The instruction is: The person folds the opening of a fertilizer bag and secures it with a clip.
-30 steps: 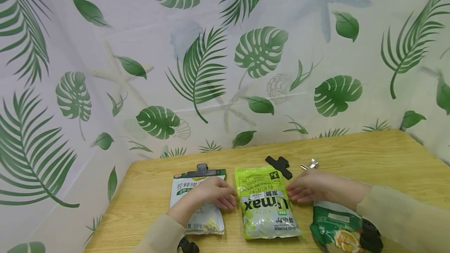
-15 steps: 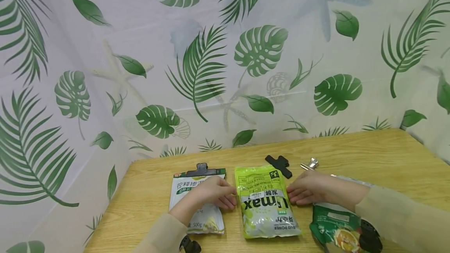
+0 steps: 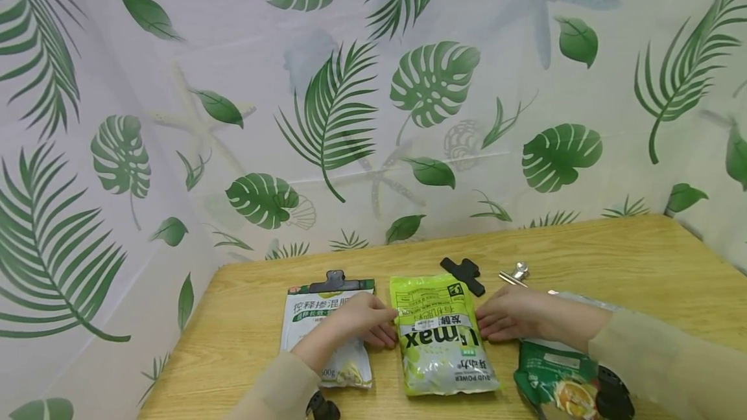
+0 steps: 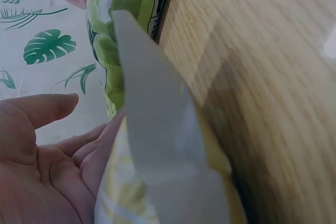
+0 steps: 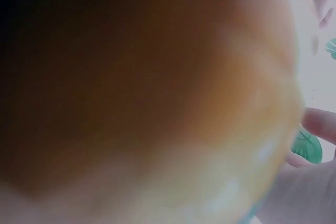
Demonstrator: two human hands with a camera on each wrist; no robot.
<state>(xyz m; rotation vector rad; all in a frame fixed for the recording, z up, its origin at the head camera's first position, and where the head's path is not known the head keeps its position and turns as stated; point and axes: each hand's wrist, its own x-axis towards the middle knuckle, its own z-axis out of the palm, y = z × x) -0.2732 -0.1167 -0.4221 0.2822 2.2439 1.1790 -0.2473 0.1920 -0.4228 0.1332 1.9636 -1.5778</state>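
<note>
A yellow-green and silver fertilizer bag (image 3: 440,336) lies flat on the table, its large lettering upside down in the head view. My left hand (image 3: 367,319) is at its left edge, fingertips right at the side, with the forearm passing over a white bag (image 3: 297,316). On the opposite edge, my right hand (image 3: 508,313) has its fingertips close against the side. The fingers of both hands are relaxed and grip nothing. In the left wrist view, the left palm (image 4: 47,177) faces up beside the white bag's raised edge (image 4: 157,103). A blurred bag surface (image 5: 157,103) covers most of the right wrist view.
A black clip (image 3: 335,285) sits on the white bag's top edge. Behind the yellow-green bag lie a loose black clip (image 3: 463,274) and a metal clip (image 3: 516,272). A green bag (image 3: 551,371) is partly under the right forearm. A leaf-patterned cloth (image 3: 373,115) hangs behind the table.
My left hand has shifted slightly right, up to the edge of the yellow-green bag, showing more of the white bag's print. The right hand and the bags stay nearly still.
</note>
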